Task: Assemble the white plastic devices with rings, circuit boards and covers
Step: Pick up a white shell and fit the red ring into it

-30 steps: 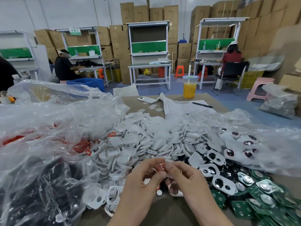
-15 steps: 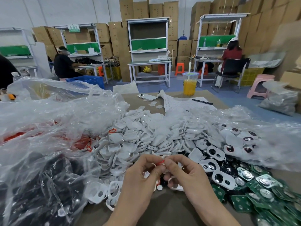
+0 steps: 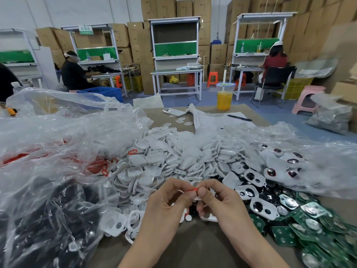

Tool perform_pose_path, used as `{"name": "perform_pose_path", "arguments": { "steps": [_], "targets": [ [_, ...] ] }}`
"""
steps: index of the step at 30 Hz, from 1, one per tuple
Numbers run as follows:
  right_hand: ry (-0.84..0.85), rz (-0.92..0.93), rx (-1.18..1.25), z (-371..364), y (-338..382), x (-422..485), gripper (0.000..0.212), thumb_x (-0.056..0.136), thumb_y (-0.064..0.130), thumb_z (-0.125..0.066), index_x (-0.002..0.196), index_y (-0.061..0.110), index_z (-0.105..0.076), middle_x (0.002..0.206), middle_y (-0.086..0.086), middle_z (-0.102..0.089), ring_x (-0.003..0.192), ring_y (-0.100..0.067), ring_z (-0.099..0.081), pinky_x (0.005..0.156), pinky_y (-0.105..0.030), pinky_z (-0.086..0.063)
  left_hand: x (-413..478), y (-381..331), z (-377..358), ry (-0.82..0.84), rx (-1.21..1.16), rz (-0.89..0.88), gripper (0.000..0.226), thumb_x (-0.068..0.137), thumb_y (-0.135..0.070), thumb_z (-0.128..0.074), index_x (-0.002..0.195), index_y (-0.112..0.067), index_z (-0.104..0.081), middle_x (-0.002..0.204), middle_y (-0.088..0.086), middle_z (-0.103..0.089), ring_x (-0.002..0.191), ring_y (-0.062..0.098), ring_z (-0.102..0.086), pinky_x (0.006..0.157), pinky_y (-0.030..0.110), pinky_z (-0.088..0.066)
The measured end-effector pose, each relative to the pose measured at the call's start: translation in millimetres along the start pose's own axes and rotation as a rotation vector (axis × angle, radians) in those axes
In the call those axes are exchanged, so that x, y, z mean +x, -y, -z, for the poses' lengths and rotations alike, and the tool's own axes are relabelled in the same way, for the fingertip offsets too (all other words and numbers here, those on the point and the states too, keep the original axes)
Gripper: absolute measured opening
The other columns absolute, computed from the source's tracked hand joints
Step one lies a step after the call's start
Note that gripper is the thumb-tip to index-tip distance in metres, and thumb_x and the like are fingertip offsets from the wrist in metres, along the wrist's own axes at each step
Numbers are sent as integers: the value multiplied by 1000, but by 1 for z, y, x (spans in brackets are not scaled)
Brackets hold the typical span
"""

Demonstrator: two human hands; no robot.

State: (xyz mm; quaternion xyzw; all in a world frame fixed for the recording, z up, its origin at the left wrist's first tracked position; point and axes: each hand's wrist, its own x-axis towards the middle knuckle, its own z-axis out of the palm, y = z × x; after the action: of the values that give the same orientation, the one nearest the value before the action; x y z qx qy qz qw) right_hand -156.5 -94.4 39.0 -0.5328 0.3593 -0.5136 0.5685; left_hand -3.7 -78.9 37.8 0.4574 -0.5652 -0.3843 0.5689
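My left hand (image 3: 170,202) and my right hand (image 3: 214,200) meet at the table's near edge, fingertips together. Both pinch a thin red ring (image 3: 191,189) against a white plastic shell (image 3: 195,183) that my fingers mostly hide. Behind my hands spreads a big heap of white plastic covers (image 3: 173,157). Green circuit boards (image 3: 301,219) with silver discs lie piled at the right. White shells with two holes (image 3: 260,206) sit between the boards and my right hand. More red rings (image 3: 105,172) spill from a clear bag at the left.
Crumpled clear plastic bags (image 3: 58,144) cover the left side, one holding dark parts (image 3: 48,219). Another clear bag (image 3: 309,159) lies over parts at the right. A phone (image 3: 173,112), a paper sheet with a pen (image 3: 239,118) and a cup of yellow drink (image 3: 225,96) stand at the far edge.
My hands have kept pinching the ring and shell together, fingers shifting slightly. The camera tipped a little, so the scene sits lower in view.
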Motion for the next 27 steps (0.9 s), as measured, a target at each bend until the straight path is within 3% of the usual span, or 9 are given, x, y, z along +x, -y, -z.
{"name": "perform_pose_path", "arguments": {
  "steps": [4,6,8,13,19,22,27],
  "targets": [
    [-2,5,-53,2,-2,1,20,79,44,-69,82,25,-73,56,-8,-57,52,-16,-54,56,-22,-46,1,0,1,11,-4,19,9,77,-33,-79,79,-31,-70,74,-3,-70,63,10,-62,62,18,-50],
    [-8,5,-68,2,-2,2,21,76,48,-70,82,27,-73,55,-8,-57,53,-16,-54,57,-22,-46,2,1,0,17,-11,26,17,86,-19,-79,78,-31,-70,76,-3,-70,61,9,-60,61,17,-49],
    [-13,4,-70,2,-3,2,25,73,51,-70,82,28,-73,54,-7,-57,53,-15,-54,57,-20,-46,3,-1,0,19,-39,34,18,86,-17,-79,78,-30,-70,77,-1,-70,59,9,-58,60,16,-48],
    [1,-5,-11,1,-1,1,18,76,38,-72,83,23,-75,58,-7,-60,52,-15,-55,55,-19,-47,1,-2,2,17,-34,20,20,89,-14,-75,80,-31,-70,76,-2,-68,60,8,-59,62,16,-48],
    [2,-11,52,0,0,1,18,69,35,-77,81,23,-78,66,-8,-69,58,-15,-66,55,-18,-50,3,-1,2,-50,-36,45,8,80,-34,-78,86,-34,-73,81,-2,-72,63,8,-64,61,15,-49],
    [-19,-2,-10,0,0,1,22,67,42,-78,83,26,-77,69,-6,-72,58,-14,-65,57,-19,-50,3,0,1,-84,-50,99,23,81,-46,-77,93,-27,-71,82,0,-74,64,12,-67,60,18,-50],
    [-74,79,-106,-3,-8,1,12,74,38,-77,82,30,-74,67,4,-69,51,-10,-51,51,-20,-42,2,1,-4,-18,-183,165,43,77,-45,-70,98,-7,-72,72,3,-69,64,15,-61,61,22,-52]
  ]
}}
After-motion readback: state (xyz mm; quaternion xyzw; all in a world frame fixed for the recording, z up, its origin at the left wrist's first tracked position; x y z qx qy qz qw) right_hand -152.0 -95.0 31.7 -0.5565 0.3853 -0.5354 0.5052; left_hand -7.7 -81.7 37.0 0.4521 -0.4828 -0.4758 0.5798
